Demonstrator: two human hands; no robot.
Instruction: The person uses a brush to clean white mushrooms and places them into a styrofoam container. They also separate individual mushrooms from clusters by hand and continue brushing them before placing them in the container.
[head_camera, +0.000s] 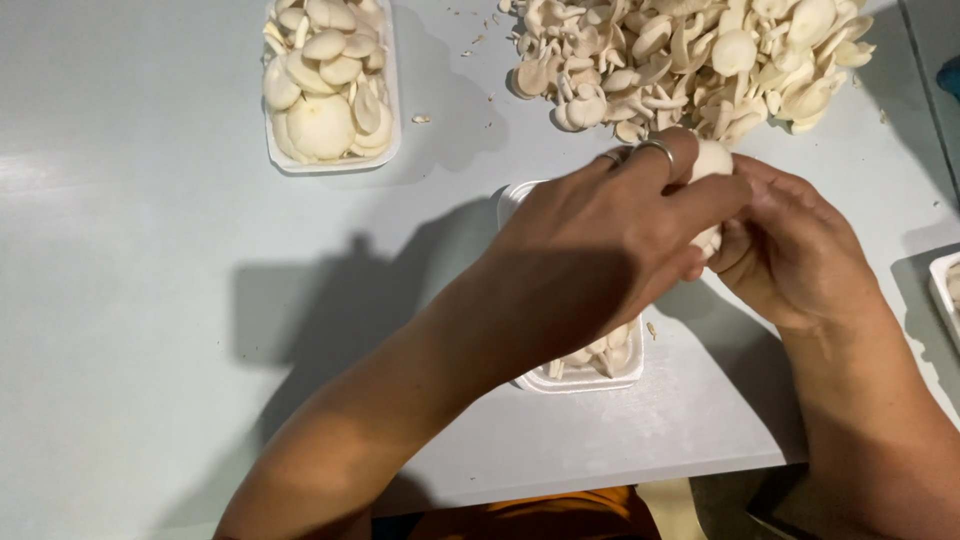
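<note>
One tray (392, 100) at 11 o'clock is already packed full. Both hands, left (600, 235) and right (790, 250), are closed together around one mushroom (712, 160) above the half-filled centre tray (585, 380). A big loose pile (690, 60) at 1 o'clock is unsorted, so plenty left.

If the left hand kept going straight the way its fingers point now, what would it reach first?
The left hand points up and right, fingers on a pale mushroom held with the right hand. Beyond that, it would probably meet the loose mushroom pile, though depth is unclear.
</note>
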